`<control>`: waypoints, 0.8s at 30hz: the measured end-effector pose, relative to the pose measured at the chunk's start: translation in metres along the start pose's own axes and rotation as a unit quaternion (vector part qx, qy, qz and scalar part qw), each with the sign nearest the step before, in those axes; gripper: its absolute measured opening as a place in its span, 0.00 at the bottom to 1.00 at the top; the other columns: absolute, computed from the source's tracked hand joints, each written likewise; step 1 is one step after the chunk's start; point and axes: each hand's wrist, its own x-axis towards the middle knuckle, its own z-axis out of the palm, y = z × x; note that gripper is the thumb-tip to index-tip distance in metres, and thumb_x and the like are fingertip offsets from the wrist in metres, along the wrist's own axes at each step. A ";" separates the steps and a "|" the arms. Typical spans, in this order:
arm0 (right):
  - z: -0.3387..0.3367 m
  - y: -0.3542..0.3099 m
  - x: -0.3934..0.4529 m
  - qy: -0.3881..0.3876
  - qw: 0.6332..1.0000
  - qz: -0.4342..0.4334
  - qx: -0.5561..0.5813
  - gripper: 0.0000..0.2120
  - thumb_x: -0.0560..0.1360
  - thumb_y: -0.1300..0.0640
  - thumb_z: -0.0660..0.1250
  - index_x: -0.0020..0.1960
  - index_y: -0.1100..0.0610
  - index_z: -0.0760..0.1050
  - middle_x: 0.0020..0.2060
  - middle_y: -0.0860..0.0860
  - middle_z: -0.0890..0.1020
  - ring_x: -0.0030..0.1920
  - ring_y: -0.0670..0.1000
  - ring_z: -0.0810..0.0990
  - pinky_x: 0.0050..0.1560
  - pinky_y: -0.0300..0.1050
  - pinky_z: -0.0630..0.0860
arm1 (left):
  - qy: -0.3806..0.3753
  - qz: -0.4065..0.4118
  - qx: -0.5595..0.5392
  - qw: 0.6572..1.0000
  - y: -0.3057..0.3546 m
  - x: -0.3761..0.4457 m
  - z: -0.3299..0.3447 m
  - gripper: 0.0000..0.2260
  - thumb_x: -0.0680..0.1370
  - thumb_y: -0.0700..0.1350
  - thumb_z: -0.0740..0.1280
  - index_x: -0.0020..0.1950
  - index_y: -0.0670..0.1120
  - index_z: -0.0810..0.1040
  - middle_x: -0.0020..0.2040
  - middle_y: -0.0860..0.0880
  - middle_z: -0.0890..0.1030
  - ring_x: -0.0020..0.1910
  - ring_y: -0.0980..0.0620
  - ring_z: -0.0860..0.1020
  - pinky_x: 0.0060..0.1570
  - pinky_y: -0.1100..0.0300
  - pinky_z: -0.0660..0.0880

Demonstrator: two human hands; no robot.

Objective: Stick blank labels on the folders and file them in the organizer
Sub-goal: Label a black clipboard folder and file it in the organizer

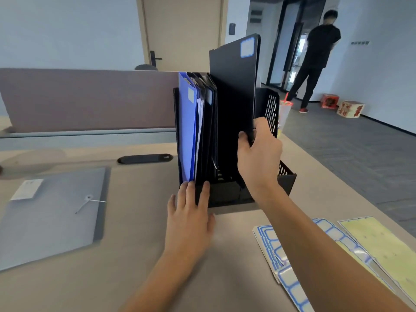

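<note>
The right hand (258, 154) is pinching the near edge of a black folder (234, 97), thumb on its left face and fingers curled round the right, holding it upright and standing tall in the organizer (286, 176), whose right-hand slots are open beside it. The left hand (191, 219) is lying flat and relaxed, fingers straight, their tips pressing the organizer's front lip at 12 o'clock from the wrist.

Nearest, at 4 o'clock from the left hand, glossy label sheets (274, 248) with blue-bordered blanks are fanning over the smooth beige desk (135, 255), partly under the right forearm; a pale yellow backing sheet (387, 246) is lying beside them close to the desk's right edge. At 9 o'clock a translucent grey string-tie folder (51, 217) is lying flat with a white label (27, 189) on its far left corner; bare desk is showing between it and the left hand.

The organizer is black perforated plastic. Its left slots are holding a blue folder (186, 131) and several dark ones, packed upright and touching. The held folder is matte, rigid, rectangular, carrying a blue-edged label (247, 47) at its top right corner.

Farther, an oval black cable port (145, 158) is sitting at 11 o'clock, before a mauve fabric partition (90, 100). At 2 o'clock, across grey carpet, a person in black (315, 61) is standing near two red-printed boxes (342, 105).
</note>
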 end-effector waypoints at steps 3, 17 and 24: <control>0.014 -0.001 0.004 -0.003 1.000 0.001 0.017 0.08 0.83 0.58 0.67 0.61 0.53 0.74 0.45 0.48 0.85 0.40 0.48 0.84 0.43 0.50 0.84 | -0.002 -0.008 -0.005 1.000 0.003 0.001 0.000 0.32 0.77 0.55 0.67 0.79 0.47 0.63 0.74 0.41 0.66 0.76 0.39 0.62 0.69 0.41 0.69; 0.047 0.000 0.003 -0.064 0.996 -0.009 0.061 0.08 0.83 0.62 0.68 0.58 0.53 0.72 0.48 0.47 0.85 0.42 0.47 0.85 0.46 0.53 0.85 | -0.003 -0.005 -0.020 1.000 0.001 -0.003 0.004 0.33 0.76 0.53 0.67 0.80 0.47 0.62 0.75 0.41 0.65 0.78 0.39 0.59 0.70 0.42 0.69; 0.045 0.018 -0.018 -0.125 0.991 -0.010 0.052 0.10 0.82 0.58 0.70 0.61 0.51 0.74 0.53 0.47 0.86 0.50 0.49 0.86 0.54 0.53 0.85 | 0.001 -0.008 -0.029 1.000 0.001 -0.003 0.004 0.33 0.76 0.52 0.66 0.79 0.47 0.63 0.75 0.41 0.66 0.78 0.40 0.60 0.70 0.43 0.69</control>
